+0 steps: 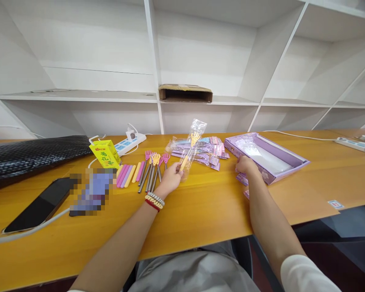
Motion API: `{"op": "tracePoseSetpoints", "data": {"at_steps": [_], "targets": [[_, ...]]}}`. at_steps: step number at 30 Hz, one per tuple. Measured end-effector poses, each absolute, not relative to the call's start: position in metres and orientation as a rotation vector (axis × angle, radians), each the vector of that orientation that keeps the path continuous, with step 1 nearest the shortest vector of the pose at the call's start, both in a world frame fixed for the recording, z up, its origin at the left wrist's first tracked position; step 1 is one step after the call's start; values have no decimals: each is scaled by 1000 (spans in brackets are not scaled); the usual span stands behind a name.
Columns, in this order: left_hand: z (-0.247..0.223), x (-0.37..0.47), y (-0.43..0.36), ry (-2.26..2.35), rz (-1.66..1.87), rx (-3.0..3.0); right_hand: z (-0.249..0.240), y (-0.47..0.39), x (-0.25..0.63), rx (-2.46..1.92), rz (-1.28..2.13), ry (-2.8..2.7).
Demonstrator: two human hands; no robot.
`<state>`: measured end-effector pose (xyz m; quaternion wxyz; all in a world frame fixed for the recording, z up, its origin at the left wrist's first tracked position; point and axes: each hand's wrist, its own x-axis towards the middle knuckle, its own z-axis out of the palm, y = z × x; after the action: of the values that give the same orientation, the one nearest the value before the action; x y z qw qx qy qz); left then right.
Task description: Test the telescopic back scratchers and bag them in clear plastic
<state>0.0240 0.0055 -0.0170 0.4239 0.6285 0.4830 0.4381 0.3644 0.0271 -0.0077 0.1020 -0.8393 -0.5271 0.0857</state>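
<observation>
My left hand [171,178] is closed around the handle of a yellow back scratcher [195,139] in a clear plastic sleeve, tilted with its claw end up. My right hand [246,165] has its fingers curled at the left side of a purple box [270,178], above some small purple cards [242,179]; what it grips is hidden. Between the hands lies a pile of bagged back scratchers with purple cards [207,152]. Left of my left hand are several unbagged metal rods with yellow and pink claw heads [153,159], beside a row of coloured handle tubes [129,175].
A yellow drink carton [106,154] stands near a white power strip [130,142]. At left lie a black phone [39,205], a blurred-out object [94,192] and a dark textured bag [33,160]. White shelves behind hold a cardboard box [185,88]. Another power strip [357,146] is at far right.
</observation>
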Motion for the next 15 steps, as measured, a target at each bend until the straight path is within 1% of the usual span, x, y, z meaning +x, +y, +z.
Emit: {"op": "tracePoseSetpoints", "data": {"at_steps": [4,9,15], "targets": [[-14,26,2,1216,1052,1521,-5,25,359,-2465,261,-1562],[-7,28,-5,1369,919,1593,3,21,352,-2377,281,-1511],[0,27,-9,1450,974,1741,4,20,350,-2269,169,-1429]]}}
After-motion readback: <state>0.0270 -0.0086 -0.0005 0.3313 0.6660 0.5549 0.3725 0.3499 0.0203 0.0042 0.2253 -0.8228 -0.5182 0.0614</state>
